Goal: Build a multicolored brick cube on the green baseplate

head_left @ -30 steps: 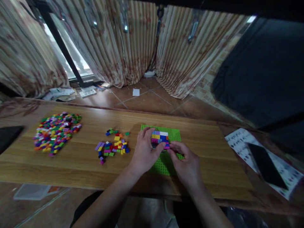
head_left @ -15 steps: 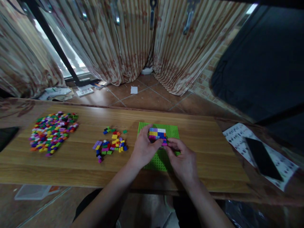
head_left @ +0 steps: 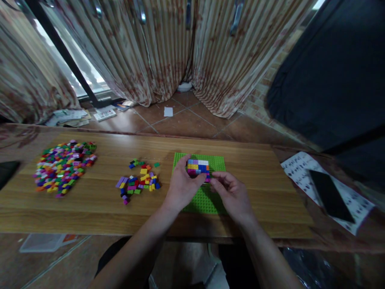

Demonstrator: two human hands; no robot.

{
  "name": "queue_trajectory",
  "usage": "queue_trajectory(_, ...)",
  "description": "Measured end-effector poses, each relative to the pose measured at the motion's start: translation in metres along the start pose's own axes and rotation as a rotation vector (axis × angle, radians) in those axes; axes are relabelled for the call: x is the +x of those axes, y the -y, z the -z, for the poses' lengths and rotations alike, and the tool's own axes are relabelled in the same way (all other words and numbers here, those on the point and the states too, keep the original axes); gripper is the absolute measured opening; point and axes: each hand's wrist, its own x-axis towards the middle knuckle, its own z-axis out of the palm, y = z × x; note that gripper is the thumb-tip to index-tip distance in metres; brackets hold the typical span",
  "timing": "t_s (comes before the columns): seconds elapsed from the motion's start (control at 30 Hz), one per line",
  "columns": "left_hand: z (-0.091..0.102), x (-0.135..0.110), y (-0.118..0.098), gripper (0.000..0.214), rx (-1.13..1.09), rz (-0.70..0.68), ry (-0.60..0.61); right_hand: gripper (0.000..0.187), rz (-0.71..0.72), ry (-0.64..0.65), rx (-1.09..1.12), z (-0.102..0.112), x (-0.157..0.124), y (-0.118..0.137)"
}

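Note:
A block of multicoloured toy bricks (head_left: 198,165) in white, yellow, blue, purple and magenta sits over the upper middle of a green studded baseplate (head_left: 207,202). My left hand (head_left: 183,186) is closed around the block's left side, its thumb across the front and its fingers behind. Close by the block's right end, my right hand (head_left: 233,194) has its thumb and fingers drawn together in a pinch. Whatever lies between those fingertips is too small or hidden to make out. Whether the block is pressed onto the baseplate cannot be seen.
Left of the baseplate lies a small group of loose bricks (head_left: 136,184). A much larger brick pile (head_left: 64,166) covers the left end of the wooden table (head_left: 264,200). To the right, a black phone-like slab (head_left: 331,196) rests on a printed sheet (head_left: 296,164).
My right hand has eased slightly away from the block's right end. The left hand keeps its hold on the bricks. The whole view has shifted a little.

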Motion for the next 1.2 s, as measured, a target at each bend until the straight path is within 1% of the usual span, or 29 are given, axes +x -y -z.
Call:
queue_trajectory(0.1,-0.001,0.001,0.0,0.071,0.011,0.003,-0.006,0.035,-0.092,-0.004,0.116,-0.001,0.003,0.0)
queue_trajectory(0.17,0.0,0.001,-0.001,0.071,0.026,0.007,-0.007,0.036,-0.11,-0.004,0.149,-0.003,0.005,0.0)
queue_trajectory(0.33,0.001,0.002,0.0,0.068,0.062,-0.004,-0.007,0.034,-0.088,-0.01,0.145,-0.006,0.005,-0.001)
queue_trajectory(0.53,0.0,0.002,0.001,0.065,0.018,-0.012,-0.003,0.03,-0.056,-0.031,0.093,-0.008,0.002,0.002)
queue_trajectory(0.87,-0.002,-0.002,0.001,0.067,0.027,-0.027,-0.019,0.029,-0.039,-0.045,0.057,-0.01,0.002,0.0)
queue_trajectory(1.0,-0.003,-0.004,0.001,0.068,0.064,-0.052,-0.039,0.029,-0.026,-0.054,0.058,-0.011,0.001,0.002)
queue_trajectory(1.1,-0.002,-0.004,0.001,0.068,0.08,-0.062,-0.035,0.029,-0.032,-0.048,0.059,-0.011,0.001,0.003)
queue_trajectory(1.2,-0.001,-0.005,0.002,0.067,0.065,-0.087,-0.036,0.033,-0.083,-0.044,0.089,-0.01,0.002,0.003)
